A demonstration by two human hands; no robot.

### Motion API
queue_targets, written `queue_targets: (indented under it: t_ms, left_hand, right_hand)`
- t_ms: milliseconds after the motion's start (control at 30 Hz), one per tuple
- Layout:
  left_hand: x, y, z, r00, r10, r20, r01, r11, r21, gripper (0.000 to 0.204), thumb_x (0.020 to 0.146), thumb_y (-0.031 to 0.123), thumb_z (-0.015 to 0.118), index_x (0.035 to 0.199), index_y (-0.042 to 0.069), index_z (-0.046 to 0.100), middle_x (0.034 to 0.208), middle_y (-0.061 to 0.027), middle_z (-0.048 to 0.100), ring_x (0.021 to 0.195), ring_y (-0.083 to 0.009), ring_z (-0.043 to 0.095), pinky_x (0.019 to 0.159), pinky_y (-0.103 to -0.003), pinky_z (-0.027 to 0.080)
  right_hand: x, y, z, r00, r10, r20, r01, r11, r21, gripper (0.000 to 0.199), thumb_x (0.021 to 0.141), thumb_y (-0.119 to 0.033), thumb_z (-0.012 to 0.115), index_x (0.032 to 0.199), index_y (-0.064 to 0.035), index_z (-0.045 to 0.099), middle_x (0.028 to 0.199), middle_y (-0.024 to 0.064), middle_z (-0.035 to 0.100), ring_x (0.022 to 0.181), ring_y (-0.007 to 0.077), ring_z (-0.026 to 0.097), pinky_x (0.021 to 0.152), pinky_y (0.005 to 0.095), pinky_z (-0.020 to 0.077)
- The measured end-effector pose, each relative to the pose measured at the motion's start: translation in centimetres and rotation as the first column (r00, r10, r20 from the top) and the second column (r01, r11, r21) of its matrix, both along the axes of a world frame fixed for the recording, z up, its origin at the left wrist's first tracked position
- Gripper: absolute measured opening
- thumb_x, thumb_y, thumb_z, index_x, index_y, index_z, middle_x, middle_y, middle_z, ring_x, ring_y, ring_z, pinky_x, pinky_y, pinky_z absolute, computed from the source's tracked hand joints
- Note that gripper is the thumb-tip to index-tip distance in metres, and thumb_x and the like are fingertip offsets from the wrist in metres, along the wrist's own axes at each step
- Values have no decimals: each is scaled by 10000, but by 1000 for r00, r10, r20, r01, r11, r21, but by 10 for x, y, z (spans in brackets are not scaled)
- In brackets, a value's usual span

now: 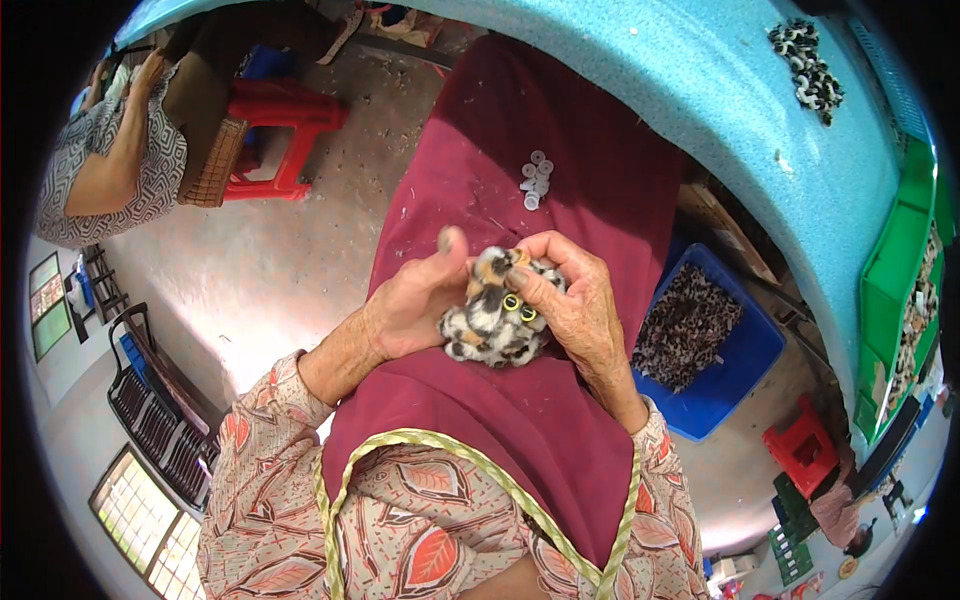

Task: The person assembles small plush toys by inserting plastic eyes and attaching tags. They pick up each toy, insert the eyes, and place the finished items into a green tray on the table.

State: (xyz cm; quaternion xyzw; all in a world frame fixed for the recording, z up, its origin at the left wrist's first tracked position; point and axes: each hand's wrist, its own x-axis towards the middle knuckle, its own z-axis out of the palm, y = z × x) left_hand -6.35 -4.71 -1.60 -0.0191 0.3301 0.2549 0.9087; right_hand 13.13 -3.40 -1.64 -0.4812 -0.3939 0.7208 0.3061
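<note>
A small spotted plush animal (483, 318) in white, black and orange-tan fur sits over my lap, its yellow-rimmed safety eyes (520, 307) facing up. My right hand (582, 305) is closed on its right side, thumb pressed into the fur near a small orange patch. My left hand (420, 300) lies along the toy's left side with its thumb raised off the fur; its other fingers are partly hidden behind the toy. Farther out on the maroon apron cloth (440, 190) rests a small cluster of whitish plastic washers (536, 180).
A light-blue table (690, 75) curves across the far right, bearing a clump of black-and-white fur pieces (806, 72) and a green bin (890, 270). Right of my lap, a blue tub (735, 375) holds dark mottled fur pieces. A red stool (300, 150) stands near another person (120, 170) at far left.
</note>
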Motion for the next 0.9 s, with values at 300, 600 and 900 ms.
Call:
queue_targets:
  t_ms: [300, 600, 900]
  left_hand:
    - [0, -6, 9, 995, 89, -41, -92, 994, -62, 491, 867, 150, 641, 1303, 17, 459, 1162, -78, 607, 1081, -188, 584, 972, -351, 446]
    - [0, -3, 1, 996, 58, -66, -59, 998, -16, 403, 834, 78, 654, 1215, -5, 553, 1102, -87, 641, 1003, -180, 620, 916, -333, 485]
    - [-4, 5, 15, 943, -125, -309, 186, 967, 174, 349, 723, 49, 736, 1063, 24, 657, 949, -11, 663, 874, -128, 622, 840, -269, 489]
  right_hand:
    - [-10, -5, 7, 972, -215, 94, 210, 976, 62, 114, 822, -74, 668, 875, -10, 591, 709, -13, 584, 651, 33, 499, 580, 214, 415]
    - [-13, -5, 8, 962, -270, 43, 267, 961, 78, 249, 772, -2, 713, 971, 5, 565, 810, 23, 633, 739, 68, 588, 680, 203, 470]
    - [16, -5, -7, 937, -99, -335, 70, 993, -96, 367, 722, 78, 716, 1050, 38, 557, 964, 71, 612, 914, 115, 608, 809, 240, 509]
